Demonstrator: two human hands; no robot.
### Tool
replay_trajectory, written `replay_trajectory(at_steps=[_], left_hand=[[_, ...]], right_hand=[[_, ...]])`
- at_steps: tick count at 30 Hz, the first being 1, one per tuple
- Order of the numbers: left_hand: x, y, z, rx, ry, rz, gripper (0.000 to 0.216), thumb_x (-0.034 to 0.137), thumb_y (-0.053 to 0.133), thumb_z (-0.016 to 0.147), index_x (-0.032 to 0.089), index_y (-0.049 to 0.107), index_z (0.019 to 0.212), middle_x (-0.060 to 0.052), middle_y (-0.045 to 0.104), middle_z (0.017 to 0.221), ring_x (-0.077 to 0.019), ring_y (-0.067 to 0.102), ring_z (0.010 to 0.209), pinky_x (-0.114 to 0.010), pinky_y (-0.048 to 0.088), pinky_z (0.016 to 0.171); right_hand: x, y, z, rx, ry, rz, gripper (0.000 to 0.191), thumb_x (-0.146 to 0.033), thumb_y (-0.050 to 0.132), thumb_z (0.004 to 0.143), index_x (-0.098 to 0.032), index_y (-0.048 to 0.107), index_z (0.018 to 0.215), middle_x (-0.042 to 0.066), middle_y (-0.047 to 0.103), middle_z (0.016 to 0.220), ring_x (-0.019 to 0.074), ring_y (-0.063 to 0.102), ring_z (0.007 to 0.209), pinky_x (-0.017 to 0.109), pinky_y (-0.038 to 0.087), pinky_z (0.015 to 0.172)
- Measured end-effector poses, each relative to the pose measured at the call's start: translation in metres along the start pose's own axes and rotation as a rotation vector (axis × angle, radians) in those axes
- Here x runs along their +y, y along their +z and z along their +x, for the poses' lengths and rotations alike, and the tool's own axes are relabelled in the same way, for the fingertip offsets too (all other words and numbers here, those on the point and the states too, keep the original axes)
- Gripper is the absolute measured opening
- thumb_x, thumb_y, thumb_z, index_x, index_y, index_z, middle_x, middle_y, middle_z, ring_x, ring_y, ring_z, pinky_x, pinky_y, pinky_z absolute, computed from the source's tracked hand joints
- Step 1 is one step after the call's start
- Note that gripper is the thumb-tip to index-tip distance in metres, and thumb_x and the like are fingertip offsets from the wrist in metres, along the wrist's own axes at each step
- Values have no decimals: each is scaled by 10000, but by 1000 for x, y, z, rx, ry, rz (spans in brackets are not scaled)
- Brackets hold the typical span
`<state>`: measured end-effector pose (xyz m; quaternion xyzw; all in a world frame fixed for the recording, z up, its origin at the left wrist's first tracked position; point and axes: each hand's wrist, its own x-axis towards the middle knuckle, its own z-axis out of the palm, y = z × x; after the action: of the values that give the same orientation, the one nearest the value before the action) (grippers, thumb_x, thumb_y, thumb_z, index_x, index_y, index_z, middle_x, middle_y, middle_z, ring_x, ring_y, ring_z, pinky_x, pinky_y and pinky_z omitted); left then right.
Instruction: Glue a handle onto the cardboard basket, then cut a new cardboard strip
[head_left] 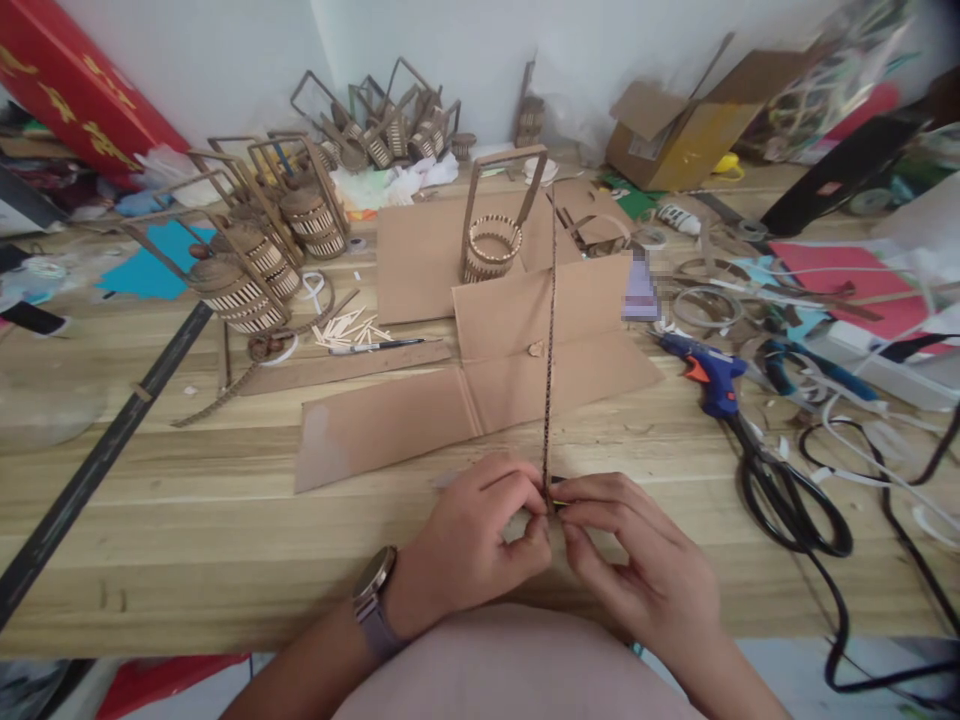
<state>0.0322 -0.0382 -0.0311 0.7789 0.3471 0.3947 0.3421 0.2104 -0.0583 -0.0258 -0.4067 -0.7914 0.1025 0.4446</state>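
A long thin strip of corrugated cardboard [550,330] stands on edge and runs away from me across flat cardboard sheets [525,370]. My left hand [472,545], with a watch on its wrist, pinches the near end of the strip with thumb and fingers. My right hand [637,560] pinches the same end from the other side, fingers closed together. Both hands meet at the table's near edge. A small dark and yellow bit shows between the fingertips; I cannot make out what it is.
A half-built cardboard lantern basket [491,240] stands behind the sheets. Several finished lanterns [255,260] crowd the left rear. A blue glue gun [709,375], black scissors [787,500] and cables lie right. A dark long bar [97,460] slants at left. A cardboard box [675,130] sits at the back.
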Motion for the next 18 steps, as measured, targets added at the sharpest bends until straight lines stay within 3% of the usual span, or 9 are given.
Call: replay_trajectory(at_steps=[14, 18], left_hand=[[-3, -5, -1, -45, 26, -83, 150, 54, 542, 759, 204, 539, 757, -50, 698, 914, -159, 655, 847, -250, 507, 760], [-3, -4, -2, -27, -21, -78, 102, 100, 551, 801, 200, 571, 793, -61, 690, 918, -170, 649, 851, -268, 506, 769]], right_hand=[[4, -3, -4, -19, 195, 186, 174, -89, 552, 837, -256, 601, 824, -1, 733, 786, 159, 724, 728, 258, 583, 638], [3, -2, -5, 11, 162, 148, 161, -99, 567, 841, -254, 611, 846, 17, 733, 811, 174, 721, 749, 282, 587, 647]])
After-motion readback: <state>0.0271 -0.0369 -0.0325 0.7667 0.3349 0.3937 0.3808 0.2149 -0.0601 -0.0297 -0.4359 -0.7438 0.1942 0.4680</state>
